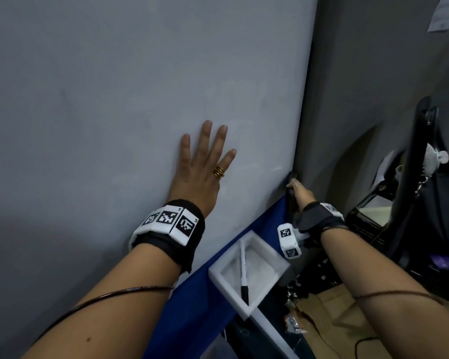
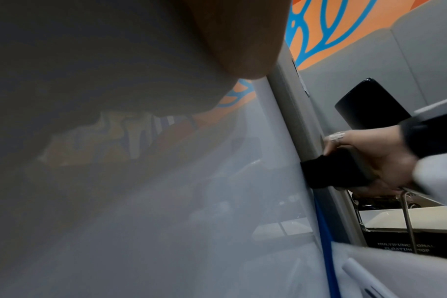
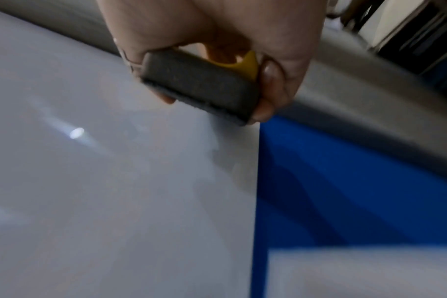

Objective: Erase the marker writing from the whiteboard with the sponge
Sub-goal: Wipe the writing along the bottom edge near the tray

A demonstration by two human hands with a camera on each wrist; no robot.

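The whiteboard (image 1: 140,86) fills most of the head view and looks plain grey, with no clear writing on it. My left hand (image 1: 205,161) lies flat on it with straight fingers, right of centre. My right hand (image 1: 300,193) grips the sponge (image 3: 202,84), a dark pad with a yellow back, at the board's lower right corner. The sponge (image 2: 337,169) sits against the board's right edge (image 2: 288,141). In the head view the sponge (image 1: 292,195) is mostly hidden by the hand.
A white tray (image 1: 270,252) holding a black-capped marker (image 1: 243,270) sits below the board on a blue surface (image 1: 192,307). A black frame (image 1: 415,177) and clutter stand to the right, with cardboard (image 1: 335,314) on the floor.
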